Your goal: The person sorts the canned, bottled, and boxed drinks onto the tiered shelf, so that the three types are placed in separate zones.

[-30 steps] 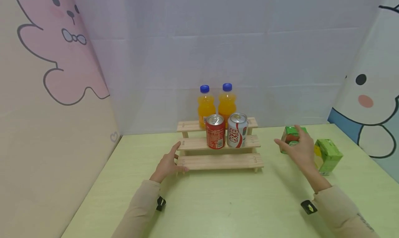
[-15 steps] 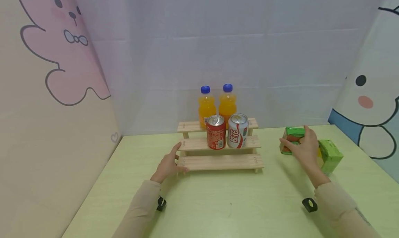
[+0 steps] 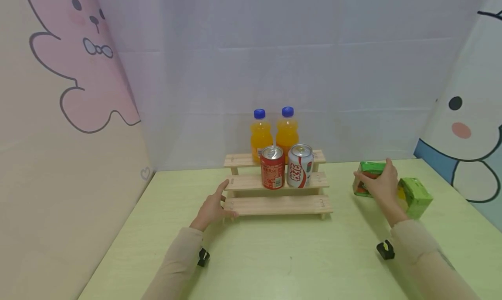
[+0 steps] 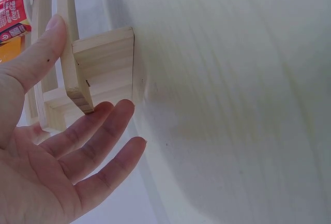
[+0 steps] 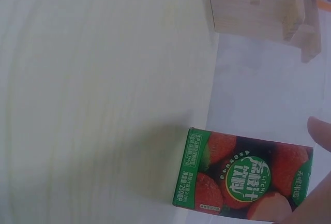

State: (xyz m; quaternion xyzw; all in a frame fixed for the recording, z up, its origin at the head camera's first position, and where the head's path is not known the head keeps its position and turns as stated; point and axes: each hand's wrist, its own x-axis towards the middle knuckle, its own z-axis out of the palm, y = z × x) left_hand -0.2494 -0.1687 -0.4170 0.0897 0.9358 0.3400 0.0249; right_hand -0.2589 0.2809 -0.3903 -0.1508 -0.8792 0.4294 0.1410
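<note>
My left hand [image 3: 209, 210] holds the left end of a three-step wooden display rack [image 3: 274, 205]. In the left wrist view its thumb rests on a step's edge and the fingers reach around the rack's end. My right hand [image 3: 385, 184] grips the upper part of a green litchi juice box [image 5: 243, 175] standing on the table; the hand covers part of it. Close behind that hand stands a second green juice box [image 3: 417, 197], partly hidden. A red can [image 3: 272, 169] and a white can [image 3: 300, 167] stand side by side on the rack's middle step.
Two orange drink bottles [image 3: 261, 134] with blue caps stand on the top step behind the cans. A pale curtain [image 3: 251, 64] hangs behind the light green table [image 3: 290, 256]. Printed cartoon panels flank the table on both sides.
My right hand has moved in over the litchi juice box, its thumb and fingers closing on it. The left hand keeps its place at the rack. The head view shifts slightly.
</note>
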